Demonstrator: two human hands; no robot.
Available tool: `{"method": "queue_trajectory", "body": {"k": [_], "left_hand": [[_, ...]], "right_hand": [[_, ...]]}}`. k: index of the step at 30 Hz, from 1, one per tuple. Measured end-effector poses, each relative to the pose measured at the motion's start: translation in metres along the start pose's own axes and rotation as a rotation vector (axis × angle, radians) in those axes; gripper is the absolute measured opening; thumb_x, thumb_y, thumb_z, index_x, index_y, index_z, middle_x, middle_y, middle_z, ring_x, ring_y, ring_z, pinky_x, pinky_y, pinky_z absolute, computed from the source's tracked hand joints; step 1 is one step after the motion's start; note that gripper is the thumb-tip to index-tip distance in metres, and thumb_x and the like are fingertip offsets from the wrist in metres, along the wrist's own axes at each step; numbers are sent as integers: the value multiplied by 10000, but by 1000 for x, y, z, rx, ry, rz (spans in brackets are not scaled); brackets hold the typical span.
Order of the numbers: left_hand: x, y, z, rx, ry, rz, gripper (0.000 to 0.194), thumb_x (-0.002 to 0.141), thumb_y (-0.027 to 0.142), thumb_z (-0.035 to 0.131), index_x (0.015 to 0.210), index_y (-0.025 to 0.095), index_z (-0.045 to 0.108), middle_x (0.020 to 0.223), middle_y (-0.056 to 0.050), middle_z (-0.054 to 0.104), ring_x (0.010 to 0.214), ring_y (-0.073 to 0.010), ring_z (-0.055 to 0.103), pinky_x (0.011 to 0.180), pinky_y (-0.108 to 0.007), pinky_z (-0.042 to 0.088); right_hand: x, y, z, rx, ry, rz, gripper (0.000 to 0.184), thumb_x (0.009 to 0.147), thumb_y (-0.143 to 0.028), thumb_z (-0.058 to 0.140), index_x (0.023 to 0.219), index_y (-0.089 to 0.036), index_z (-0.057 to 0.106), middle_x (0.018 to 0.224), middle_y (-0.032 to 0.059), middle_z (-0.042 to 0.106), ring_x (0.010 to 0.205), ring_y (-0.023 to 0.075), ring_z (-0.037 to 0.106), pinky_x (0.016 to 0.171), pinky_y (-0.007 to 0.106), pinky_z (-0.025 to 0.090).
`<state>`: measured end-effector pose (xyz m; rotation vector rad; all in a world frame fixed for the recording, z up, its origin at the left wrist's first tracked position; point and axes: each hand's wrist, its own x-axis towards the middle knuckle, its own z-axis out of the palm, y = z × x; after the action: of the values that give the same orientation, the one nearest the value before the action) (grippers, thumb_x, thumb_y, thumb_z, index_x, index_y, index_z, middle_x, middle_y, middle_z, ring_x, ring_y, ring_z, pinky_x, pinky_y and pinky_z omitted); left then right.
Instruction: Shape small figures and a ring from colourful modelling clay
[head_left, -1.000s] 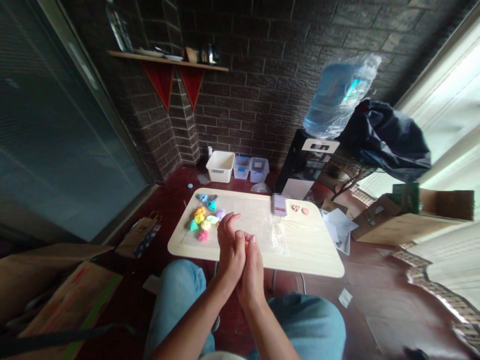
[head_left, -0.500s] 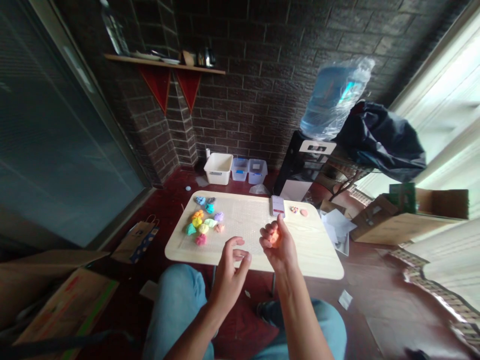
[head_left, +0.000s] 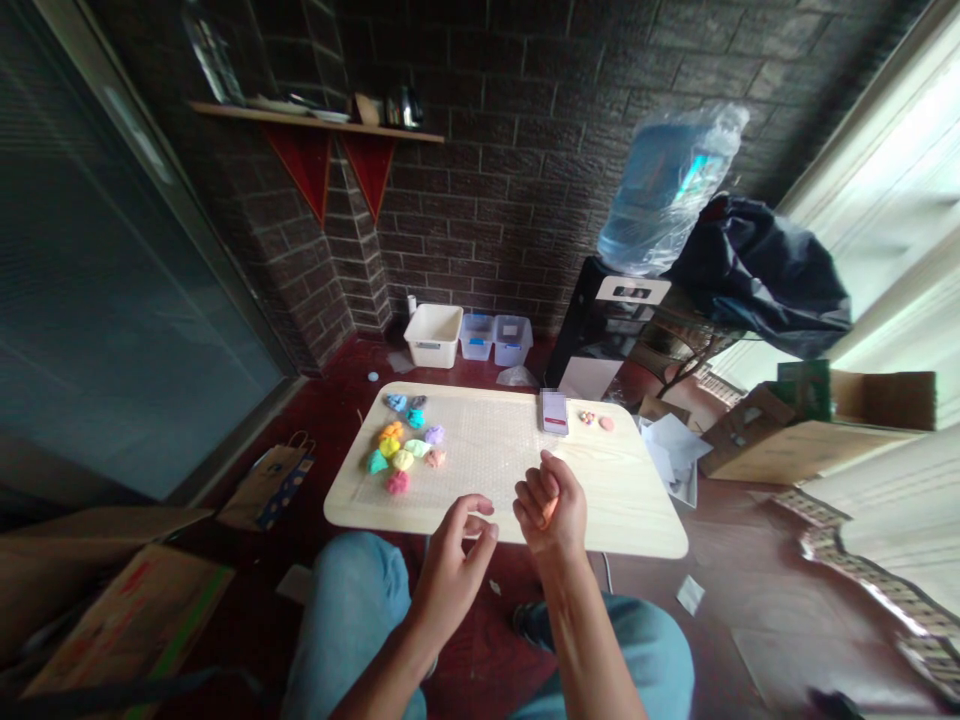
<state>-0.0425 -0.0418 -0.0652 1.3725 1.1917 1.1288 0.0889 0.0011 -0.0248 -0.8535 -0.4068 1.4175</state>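
eleven or so lumps of modelling clay [head_left: 403,460] sit bunched in mixed colours at the left of a bubble wrap sheet [head_left: 480,450] on a pale wooden table top [head_left: 645,520], apparently grouped to stay within reach and off the middle of the sheet. right hand [head_left: 551,507] turns palm-up, fingers closed loosely around an orange clay lump [head_left: 550,512], just a sliver showing, seemingly cupped to keep it from dropping. left hand [head_left: 452,570] hovers half open near it at the table's near edge, fingers curved, nothing visible in them. two small clay bits [head_left: 606,424] and a flat card-like object [head_left: 554,411] lie farther off, set apart from the main group
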Motion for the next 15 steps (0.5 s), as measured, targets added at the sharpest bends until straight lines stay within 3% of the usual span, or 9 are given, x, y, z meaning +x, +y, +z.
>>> {"method": "queue_trajectory", "body": {"k": [2,4,6,8,9,11,13,15], "left_hand": [[0,4,2,-87,-1,-36,226,824,339,664,1017,231,614,1077,-57,658,990,-202,622,917,-328,449],[3,10,5,-294,-17,-132,304,820,395,671,1077,245,613,1192,-61,633,1100,-214,595,954,-331,442],[8,18,6,-610,-80,-297,350,842,492,617,1091,247,612,1219,-61,629,1121,-221,597,935,-337,470],[17,26,6,-905,-175,-474,402,851,575,554,1011,215,631,1117,-74,670,1054,-231,637,875,-346,511],[21,29,4,-1004,-205,-545,427,851,596,535,958,195,638,1042,-81,688,1001,-234,660,845,-348,526],[30,33,1,-1098,-194,-640,410,871,561,527,913,169,642,929,-83,701,904,-221,687,800,-336,545],[37,33,-3,-1126,-119,-658,289,905,430,539,942,163,641,872,-69,701,809,-186,694,747,-301,553],[41,32,-7,-1130,-41,-641,147,908,289,558,960,170,628,830,-43,694,699,-141,675,664,-250,546]], "right_hand": [[-4,5,1,-12,9,-45,468,797,-411,575,463,-234,299,381,-103,235,323,69,166,298,211,140],[-12,13,4,-129,7,-169,426,843,-442,558,508,-215,424,442,-73,363,390,81,316,367,207,280],[-22,22,6,-389,-45,-347,356,908,-448,495,660,-205,572,621,-15,545,574,122,507,537,243,434],[-32,29,7,-718,-153,-512,308,953,-414,431,876,-219,656,873,42,646,827,185,595,765,336,492],[-36,32,7,-854,-215,-565,284,960,-383,426,990,-235,667,992,59,663,947,214,601,894,401,467],[-40,37,5,-1051,-320,-641,313,959,-311,446,1220,-279,617,1217,66,648,1180,258,550,1110,525,284],[-42,40,1,-1156,-375,-666,445,953,-264,470,1394,-325,479,1404,43,556,1368,280,413,1178,591,57],[-43,42,-5,-1218,-374,-670,552,944,-263,501,1469,-350,357,1521,22,420,1458,297,260,1168,624,-44]]}}
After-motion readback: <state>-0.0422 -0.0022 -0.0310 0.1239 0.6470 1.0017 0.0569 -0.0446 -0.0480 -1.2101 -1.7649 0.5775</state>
